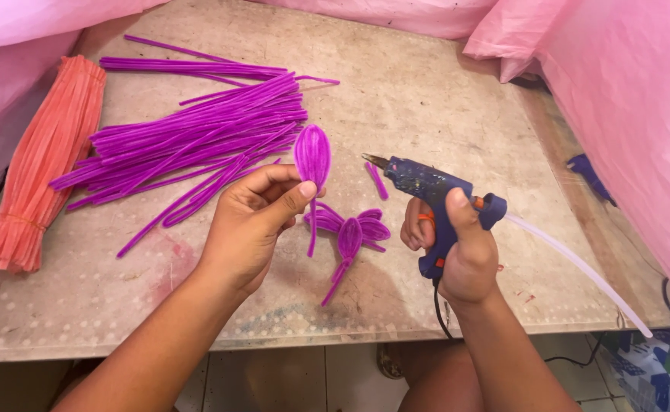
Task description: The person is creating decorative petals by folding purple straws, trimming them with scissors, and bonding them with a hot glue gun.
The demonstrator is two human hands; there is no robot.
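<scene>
Fuzzy purple petal [313, 156], blue glue gun [434, 200]

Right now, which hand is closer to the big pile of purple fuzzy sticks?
Left. The left hand sits at the near edge of the pile of purple fuzzy sticks, pinching a purple petal loop. The right hand is farther off to the right, gripping the blue glue gun.

Petal [313, 155] left of glue gun [434, 200].
</scene>
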